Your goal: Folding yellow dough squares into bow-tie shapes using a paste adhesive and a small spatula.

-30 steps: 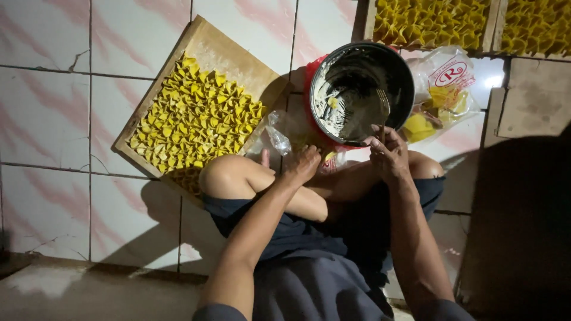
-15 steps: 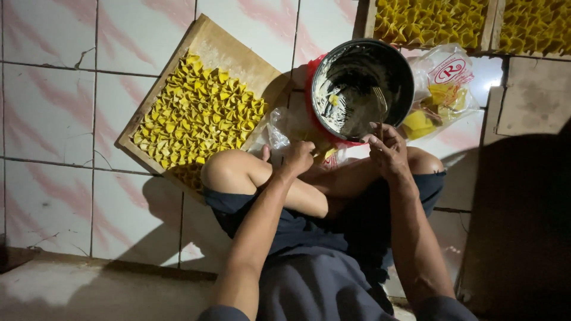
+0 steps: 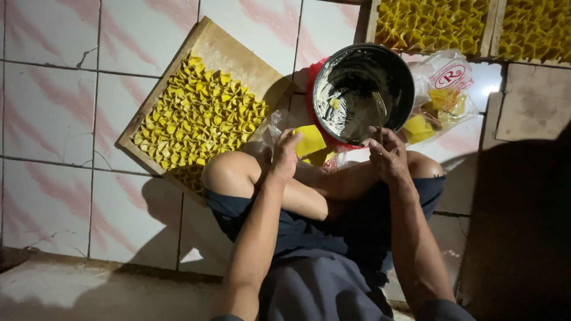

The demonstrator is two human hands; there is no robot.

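On the white-and-pink tiled floor (image 3: 65, 113), a flat wooden tray (image 3: 238, 53) carries folded yellow wrappers (image 3: 196, 119). Beside it sits a round dark metal bowl (image 3: 363, 89). The left hand (image 3: 285, 156) pinches 1 square yellow wrapper (image 3: 310, 141); the right hand (image 3: 388, 156) grips a metal fork (image 3: 379, 107).

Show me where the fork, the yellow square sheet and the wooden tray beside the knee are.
fork (image 3: 379, 104), head view, on the tines inside the dark bowl.
yellow square sheet (image 3: 310, 141), head view, on its flat middle, by the left hand's fingers.
wooden tray (image 3: 238, 56), head view, on its bare upper board.
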